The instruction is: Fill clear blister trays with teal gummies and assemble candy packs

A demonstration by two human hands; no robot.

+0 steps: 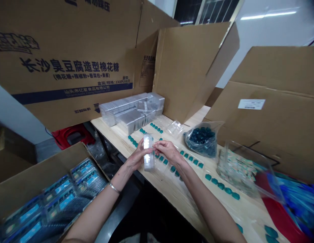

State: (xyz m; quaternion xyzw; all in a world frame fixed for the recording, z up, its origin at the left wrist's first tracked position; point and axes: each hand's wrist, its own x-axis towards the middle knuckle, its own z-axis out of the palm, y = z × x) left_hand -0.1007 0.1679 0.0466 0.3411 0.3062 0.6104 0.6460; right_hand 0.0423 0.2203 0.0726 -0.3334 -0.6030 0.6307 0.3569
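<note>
My left hand is wrapped round a stack of clear plastic trays, held upright over the table's front edge. My right hand pinches at the right side of the same stack; what lies between its fingertips is too small to tell apart. Below and around both hands, rows of teal pieces sit in clear trays on the table. Farther back on the table are long stacks of nested clear trays. A clear tray without teal pieces lies behind my right hand.
An open plastic bag of dark teal pieces stands at the table's back. To its right, a clear bin holds small packets, beside a red container with blue wrappers. Large cartons wall the back. A carton of packed trays sits lower left.
</note>
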